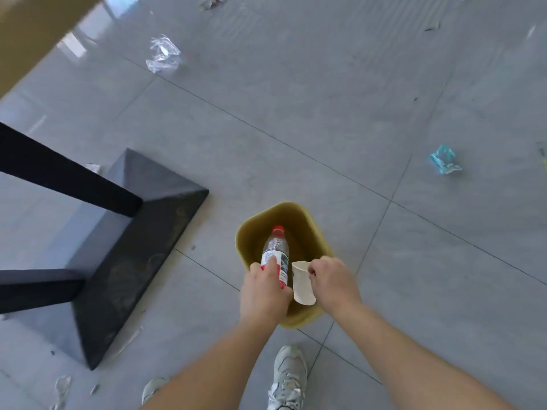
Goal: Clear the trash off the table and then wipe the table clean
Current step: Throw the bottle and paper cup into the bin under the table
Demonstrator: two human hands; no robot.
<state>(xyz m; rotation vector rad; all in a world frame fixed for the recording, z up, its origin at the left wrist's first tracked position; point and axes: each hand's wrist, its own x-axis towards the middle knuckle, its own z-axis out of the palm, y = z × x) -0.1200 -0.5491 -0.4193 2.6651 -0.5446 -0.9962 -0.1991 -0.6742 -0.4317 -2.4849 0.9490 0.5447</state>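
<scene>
Grey tiled floor (325, 113) littered with wrappers. Yellow trash bin (260, 220) stood beside the black table base (142, 232). Left hand (263, 294) gripped a red-capped plastic bottle (275, 253) over the bin; right hand (331, 279) pinched a white paper cup (302, 288) by its rim.

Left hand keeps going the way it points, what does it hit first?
Probably the inside of the yellow bin. The left hand aims its bottle cap-first into the opening; depth is unclear, but nothing else shows in that line.

Clear plastic bottle (275, 255); white paper cup (302, 284); glossy tiled floor (296, 99)
</scene>
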